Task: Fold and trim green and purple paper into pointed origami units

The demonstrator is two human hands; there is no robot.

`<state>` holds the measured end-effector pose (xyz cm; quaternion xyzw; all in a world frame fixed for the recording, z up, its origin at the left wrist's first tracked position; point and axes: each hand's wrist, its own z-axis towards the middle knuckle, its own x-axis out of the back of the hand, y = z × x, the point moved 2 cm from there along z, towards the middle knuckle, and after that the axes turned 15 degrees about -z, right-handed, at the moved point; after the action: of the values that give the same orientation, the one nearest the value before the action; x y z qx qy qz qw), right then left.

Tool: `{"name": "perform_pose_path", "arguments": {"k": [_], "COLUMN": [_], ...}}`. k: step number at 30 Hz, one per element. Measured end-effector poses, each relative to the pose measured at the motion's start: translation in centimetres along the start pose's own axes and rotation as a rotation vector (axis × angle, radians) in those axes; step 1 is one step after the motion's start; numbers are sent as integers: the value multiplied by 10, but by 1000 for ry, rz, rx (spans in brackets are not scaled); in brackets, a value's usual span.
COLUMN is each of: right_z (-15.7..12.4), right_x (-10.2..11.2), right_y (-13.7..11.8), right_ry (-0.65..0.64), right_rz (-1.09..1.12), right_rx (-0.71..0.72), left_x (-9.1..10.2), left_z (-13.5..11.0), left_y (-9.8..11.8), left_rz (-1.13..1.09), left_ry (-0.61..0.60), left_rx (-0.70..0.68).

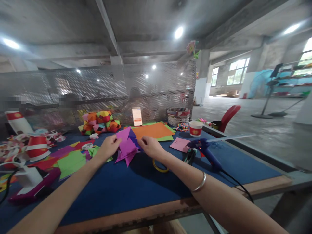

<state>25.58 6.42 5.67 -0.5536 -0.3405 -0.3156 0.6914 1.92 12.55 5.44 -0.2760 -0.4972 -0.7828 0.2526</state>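
Blue-covered worktop (117, 195), wood near edge. On it: glue gun (206, 152) right, orange sheet (152, 130) far, green sheets (70, 163) left, tape ring (159, 168) and purple folded paper (126, 148) centre.

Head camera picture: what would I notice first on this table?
The purple paper star, held by the left hand and right hand, stands out mid-table. A blue glue gun sits to its right, and a many-coloured paper ball sits behind-left by the mesh screen.

Purple folded paper (127, 148) on blue mat (136, 185).

Head-worn view, forward-down over table (136, 191)
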Motion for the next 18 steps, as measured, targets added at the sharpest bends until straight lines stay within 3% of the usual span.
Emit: {"name": "perform_pose_path", "arguments": {"k": [8, 12, 18], "right_z": [-6, -6, -3], "right_x": [-26, -30, -29], "right_y": [-8, -6, -2], "right_ry": [-149, -162, -172], "right_rz": [500, 567, 622], "right_rx": [79, 102, 119], "left_x": [-25, -26, -22], "left_z": [-51, -55, -50], "left_y": [25, 28, 26], "left_rz": [-74, -123, -195], "left_ry": [-109, -118, -142], "left_rx": [-284, -363, -352]}}
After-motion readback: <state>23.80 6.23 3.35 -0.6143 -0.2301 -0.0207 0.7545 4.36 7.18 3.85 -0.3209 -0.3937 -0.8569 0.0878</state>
